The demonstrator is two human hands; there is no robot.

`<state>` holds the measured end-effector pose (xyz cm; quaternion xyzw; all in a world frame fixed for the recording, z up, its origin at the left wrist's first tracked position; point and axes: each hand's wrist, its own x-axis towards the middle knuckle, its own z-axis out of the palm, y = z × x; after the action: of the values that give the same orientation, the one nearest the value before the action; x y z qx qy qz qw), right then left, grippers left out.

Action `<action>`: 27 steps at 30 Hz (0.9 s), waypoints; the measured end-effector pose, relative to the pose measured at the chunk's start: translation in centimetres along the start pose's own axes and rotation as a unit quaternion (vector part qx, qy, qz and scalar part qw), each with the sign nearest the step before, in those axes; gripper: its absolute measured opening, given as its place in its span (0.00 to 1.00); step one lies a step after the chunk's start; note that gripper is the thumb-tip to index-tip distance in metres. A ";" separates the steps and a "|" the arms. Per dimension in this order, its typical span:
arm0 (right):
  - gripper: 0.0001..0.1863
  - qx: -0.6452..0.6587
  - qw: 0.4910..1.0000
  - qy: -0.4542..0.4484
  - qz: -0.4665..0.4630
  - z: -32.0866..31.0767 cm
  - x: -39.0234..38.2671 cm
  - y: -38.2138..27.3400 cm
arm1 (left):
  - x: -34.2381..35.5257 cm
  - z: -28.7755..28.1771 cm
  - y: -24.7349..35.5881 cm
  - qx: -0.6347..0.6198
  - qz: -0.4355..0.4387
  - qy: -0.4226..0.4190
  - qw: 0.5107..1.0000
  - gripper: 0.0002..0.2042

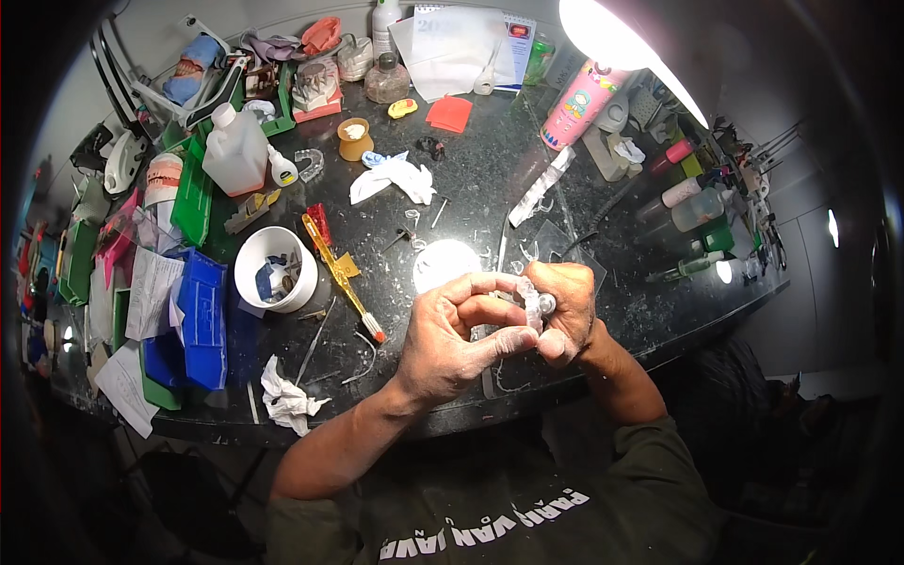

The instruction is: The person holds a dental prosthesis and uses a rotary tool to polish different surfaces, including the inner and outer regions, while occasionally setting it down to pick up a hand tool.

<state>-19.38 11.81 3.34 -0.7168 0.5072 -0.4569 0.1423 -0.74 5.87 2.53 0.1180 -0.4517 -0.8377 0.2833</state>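
Observation:
Near the front of the dark bench, my two hands meet over a clear dental tray (531, 299). My left hand (457, 330) pinches the tray between the thumb and fingertips. My right hand (565, 301) is a closed fist touching the tray's right side. A shiny rounded end (547, 304) of a tool shows between the right fingers; the rest of it is hidden in the palm, so its exact kind is unclear. Beyond the left hand lies a bright white disc (446, 266). A toothbrush (347, 282) with a yellow handle lies left of that hand.
A white tub (276, 269) with scraps stands left, near blue bins (204, 320) and a crumpled tissue (290, 395). Another clear dental tray (308, 165) lies farther back. A pink cylinder (582, 105) stands under the lit lamp (621, 38). Bottles (702, 209) line the right side.

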 end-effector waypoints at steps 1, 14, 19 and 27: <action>0.42 0.008 1.000 0.011 0.003 0.1 0.1 -0.2 | 0.0 0.0 0.0 -0.002 0.002 0.000 1.000 0.21; 0.41 -0.006 1.000 -0.012 -0.001 0.0 -0.5 0.5 | -0.1 -0.1 -0.2 0.003 0.006 0.004 1.000 0.21; 0.35 0.017 0.999 0.030 -0.041 -0.1 -0.2 0.3 | 0.0 -0.1 -0.2 -0.006 0.012 0.012 1.000 0.22; 0.07 0.019 0.995 0.049 -0.081 -0.3 0.0 -1.5 | 0.4 -0.8 -0.7 -0.008 0.008 0.068 0.998 0.22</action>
<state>-18.72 12.57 4.45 -0.7295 0.4446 -0.5113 0.0934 -0.98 5.35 1.50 0.1686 -0.4257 -0.8289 0.3214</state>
